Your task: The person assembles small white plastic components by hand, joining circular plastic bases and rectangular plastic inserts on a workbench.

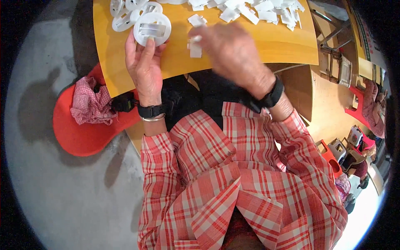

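My left hand (145, 68) grips a round white plastic disc (146, 42) upright above the table edge, thumb on its front. A rectangular opening crosses the disc's middle, with a clearer strip in it. My right hand (231, 50) hangs over the table to the right, its fingers curled and smeared by motion. A bit of white shows at its fingertips, but whether it is held I cannot make out. Just below these fingertips lies a small flat white plastic piece (196, 51); another white piece (196, 20) rests farther back.
Several white discs (123, 20) lie at the table's far left, and a heap of flat white pieces (266, 9) at the back right of the yellow table (171, 62). Left of me, a red stool (79, 139) bears a pink patterned cloth (92, 104). Other people sit at the far right.
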A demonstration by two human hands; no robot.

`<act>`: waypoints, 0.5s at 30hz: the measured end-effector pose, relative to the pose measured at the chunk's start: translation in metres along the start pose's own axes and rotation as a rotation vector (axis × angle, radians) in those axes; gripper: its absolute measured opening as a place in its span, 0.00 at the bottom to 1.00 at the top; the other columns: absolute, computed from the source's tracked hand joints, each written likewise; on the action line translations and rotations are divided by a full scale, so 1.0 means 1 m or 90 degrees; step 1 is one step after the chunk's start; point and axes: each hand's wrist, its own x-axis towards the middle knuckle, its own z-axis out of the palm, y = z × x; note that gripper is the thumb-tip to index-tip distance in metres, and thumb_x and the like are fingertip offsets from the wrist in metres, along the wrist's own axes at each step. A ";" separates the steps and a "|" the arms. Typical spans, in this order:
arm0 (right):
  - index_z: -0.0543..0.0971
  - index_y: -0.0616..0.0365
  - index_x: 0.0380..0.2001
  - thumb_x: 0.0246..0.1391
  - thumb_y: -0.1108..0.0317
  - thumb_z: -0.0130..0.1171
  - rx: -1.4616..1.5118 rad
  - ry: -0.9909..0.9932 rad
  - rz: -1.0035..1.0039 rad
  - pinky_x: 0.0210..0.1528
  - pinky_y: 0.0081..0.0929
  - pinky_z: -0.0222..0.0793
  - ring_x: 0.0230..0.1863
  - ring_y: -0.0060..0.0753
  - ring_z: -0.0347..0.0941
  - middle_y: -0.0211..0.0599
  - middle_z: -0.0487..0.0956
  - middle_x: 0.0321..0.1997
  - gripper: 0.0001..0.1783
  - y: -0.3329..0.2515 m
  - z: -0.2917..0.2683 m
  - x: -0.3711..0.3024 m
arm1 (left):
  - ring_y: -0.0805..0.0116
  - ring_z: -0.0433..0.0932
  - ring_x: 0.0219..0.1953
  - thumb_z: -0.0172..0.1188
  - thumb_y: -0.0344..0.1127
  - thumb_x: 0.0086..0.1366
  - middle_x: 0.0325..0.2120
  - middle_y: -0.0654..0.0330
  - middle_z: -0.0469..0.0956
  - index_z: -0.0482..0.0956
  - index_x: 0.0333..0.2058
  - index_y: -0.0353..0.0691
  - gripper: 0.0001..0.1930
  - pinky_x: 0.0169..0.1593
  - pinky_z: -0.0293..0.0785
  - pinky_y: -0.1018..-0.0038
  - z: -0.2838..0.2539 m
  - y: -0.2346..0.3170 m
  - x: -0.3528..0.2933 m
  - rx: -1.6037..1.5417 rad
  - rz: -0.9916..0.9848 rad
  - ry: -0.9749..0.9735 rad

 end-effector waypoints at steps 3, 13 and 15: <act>0.74 0.49 0.35 0.42 0.68 0.57 -0.030 -0.005 0.081 0.35 0.33 0.67 0.33 0.33 0.72 0.29 0.73 0.28 0.13 0.039 -0.007 0.004 | 0.66 0.73 0.45 0.52 0.26 0.61 0.47 0.57 0.70 0.60 0.56 0.36 0.24 0.44 0.74 0.72 0.002 -0.002 0.003 -0.016 0.004 -0.026; 0.75 0.47 0.34 0.37 0.71 0.60 -0.026 -0.092 -0.216 0.39 0.30 0.67 0.41 0.34 0.68 0.30 0.70 0.36 0.15 0.031 0.007 0.018 | 0.64 0.70 0.49 0.50 0.28 0.63 0.52 0.56 0.66 0.54 0.60 0.38 0.26 0.46 0.71 0.70 -0.006 -0.003 0.003 -0.096 -0.024 -0.076; 0.76 0.48 0.35 0.33 0.74 0.61 0.026 -0.165 -0.173 0.42 0.29 0.66 0.46 0.35 0.64 0.30 0.67 0.40 0.19 0.032 0.003 0.014 | 0.63 0.69 0.49 0.50 0.30 0.64 0.52 0.56 0.65 0.54 0.60 0.39 0.27 0.46 0.71 0.70 -0.004 -0.004 0.002 -0.107 -0.024 -0.081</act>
